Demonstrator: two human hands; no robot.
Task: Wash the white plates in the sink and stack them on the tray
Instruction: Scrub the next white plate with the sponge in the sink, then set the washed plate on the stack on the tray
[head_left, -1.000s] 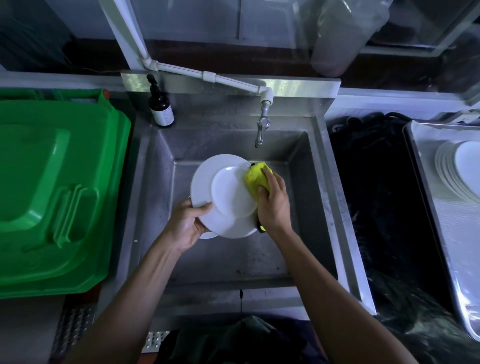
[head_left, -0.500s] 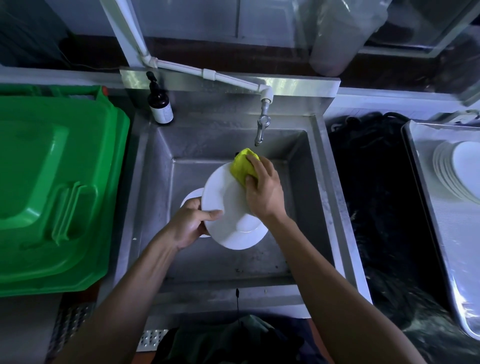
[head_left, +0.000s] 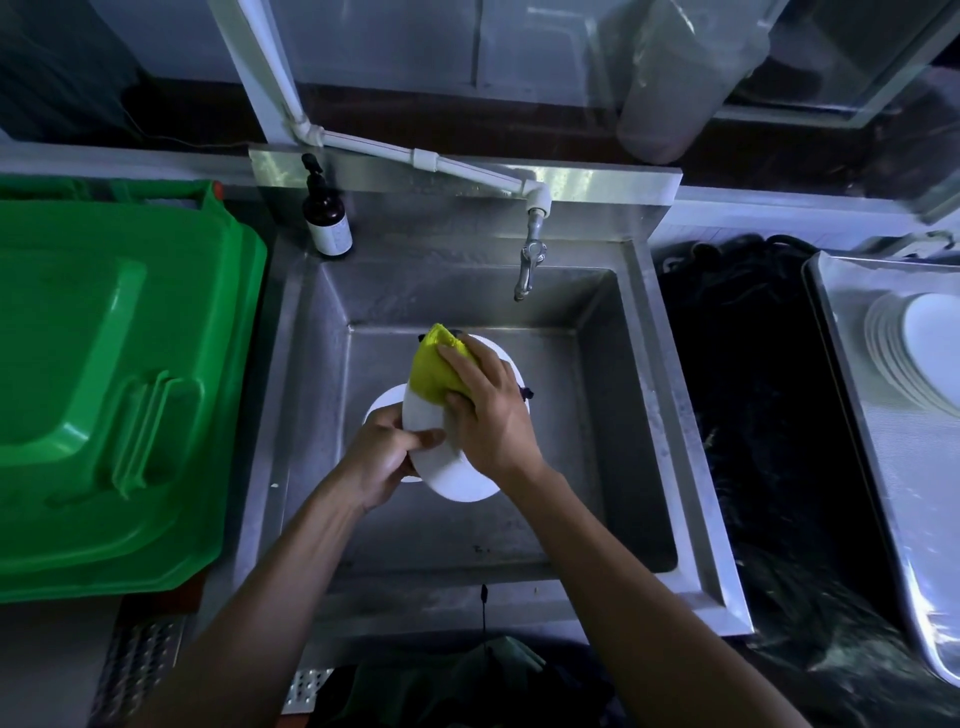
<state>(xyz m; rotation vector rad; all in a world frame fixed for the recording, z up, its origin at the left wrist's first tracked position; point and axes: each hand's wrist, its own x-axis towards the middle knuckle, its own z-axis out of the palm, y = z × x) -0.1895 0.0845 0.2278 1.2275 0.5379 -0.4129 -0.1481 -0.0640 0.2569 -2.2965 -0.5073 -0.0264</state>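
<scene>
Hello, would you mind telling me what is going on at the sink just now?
A person is washing a white plate over the sink. The left hand grips the plate's edge, tilted, while the right hand rubs a yellow sponge on it. Another plate lies in the sink beneath. Washed plates are stacked on the tray to the right.

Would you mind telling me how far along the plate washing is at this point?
Done: a stack of white plates already lies on the tray at the right. In hand: the left hand grips a plate over the sink while the right hand scrubs it with a yellow sponge. Left: at least one more plate shows beneath it, and the held one is unstacked.
</scene>
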